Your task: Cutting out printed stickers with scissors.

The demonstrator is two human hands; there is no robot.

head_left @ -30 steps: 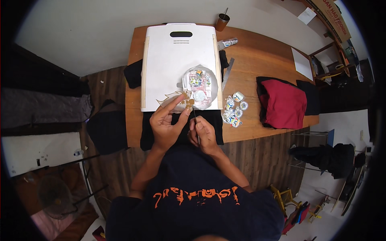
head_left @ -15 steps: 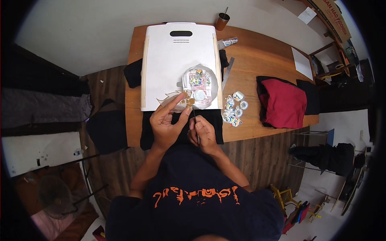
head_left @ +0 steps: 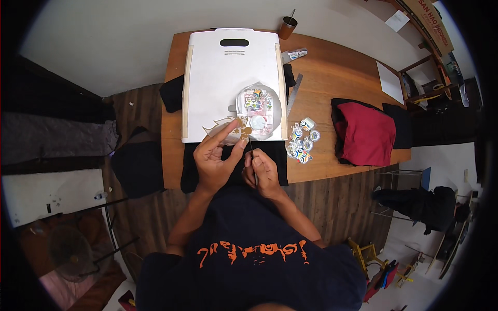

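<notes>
Centrally, the left hand (head_left: 215, 158) is pinching a small tan cutout (head_left: 241, 132). The right hand (head_left: 263, 172) is gripping a thin tool (head_left: 251, 150). Above them, a clear bag (head_left: 258, 105) is holding colourful stickers.

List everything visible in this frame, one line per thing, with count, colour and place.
table: one, brown wood, centre
white board: one, on the table
black cloth: one, under the board, front edge
clear bag of stickers: one, on the board
small cut-out: one, tan, at the left fingertips
thin tool: one, dark
sticker pile: several, right of the board
ruler: one, grey
red garment: one, table right
cup: one, brown, far edge
left hand: pinches the cut-out
right hand: holds the thin tool
</notes>
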